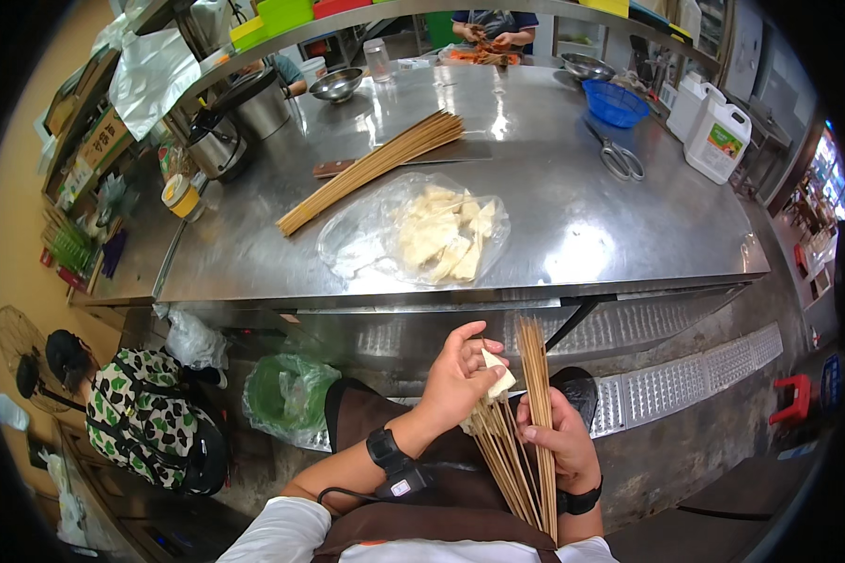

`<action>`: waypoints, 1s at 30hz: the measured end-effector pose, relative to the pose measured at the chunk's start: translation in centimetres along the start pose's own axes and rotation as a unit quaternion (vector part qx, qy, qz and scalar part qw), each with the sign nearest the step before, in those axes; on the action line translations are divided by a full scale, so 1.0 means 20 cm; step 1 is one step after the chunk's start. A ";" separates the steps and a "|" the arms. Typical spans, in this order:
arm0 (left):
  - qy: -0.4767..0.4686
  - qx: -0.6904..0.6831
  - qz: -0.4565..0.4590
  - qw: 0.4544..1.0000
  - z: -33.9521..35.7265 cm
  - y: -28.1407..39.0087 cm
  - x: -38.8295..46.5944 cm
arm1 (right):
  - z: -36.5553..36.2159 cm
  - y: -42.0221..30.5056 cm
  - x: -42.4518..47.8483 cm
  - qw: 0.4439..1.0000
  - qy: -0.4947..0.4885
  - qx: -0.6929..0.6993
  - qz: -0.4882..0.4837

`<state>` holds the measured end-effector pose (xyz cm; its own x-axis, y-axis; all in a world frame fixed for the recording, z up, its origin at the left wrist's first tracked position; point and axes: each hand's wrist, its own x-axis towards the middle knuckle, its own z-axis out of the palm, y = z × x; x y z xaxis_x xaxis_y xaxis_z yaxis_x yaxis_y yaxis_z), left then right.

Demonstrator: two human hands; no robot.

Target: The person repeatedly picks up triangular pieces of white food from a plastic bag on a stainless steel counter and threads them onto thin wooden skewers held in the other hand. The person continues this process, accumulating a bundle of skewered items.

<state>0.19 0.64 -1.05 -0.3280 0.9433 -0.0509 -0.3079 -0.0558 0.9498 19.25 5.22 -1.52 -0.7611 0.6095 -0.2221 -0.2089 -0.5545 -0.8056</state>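
Observation:
My left hand (461,376) holds a pale triangular piece of food (496,373) between thumb and fingers. Around a bundle of thin wooden skewers (535,366) my right hand (563,433) is closed, the skewers standing nearly upright. More skewers (503,464), with pale pieces at their upper ends, lean over my lap beside that bundle. On the steel table ahead, a clear plastic bag (355,246) lies spread under a heap of pale cut pieces (443,236). Behind it a large bundle of skewers (373,169) rests across a knife with a wooden handle (333,168).
Scissors (620,158), a blue basket (614,104) and white jugs (717,144) stand at the table's right. A lidded cup (182,198) and metal pots (257,105) are left. A person in a patterned top (151,419) sits lower left; another works across the table (494,28).

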 end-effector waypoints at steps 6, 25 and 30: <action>0.011 0.383 0.113 0.917 0.00 0.03 0.03 | -0.01 -0.04 0.00 0.995 -0.049 0.089 0.003; 0.002 0.313 0.207 0.927 0.05 0.01 0.15 | 0.00 -0.05 0.03 0.990 -0.071 0.119 0.009; 0.019 0.212 0.018 0.977 0.07 0.01 0.14 | 0.01 -0.04 0.03 0.991 -0.067 0.117 0.021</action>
<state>0.50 3.81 -0.50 -0.3665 0.9302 -0.0180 0.0988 0.0581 0.9934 18.82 5.98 -1.02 -0.8436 0.5107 -0.1659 -0.2991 -0.7036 -0.6445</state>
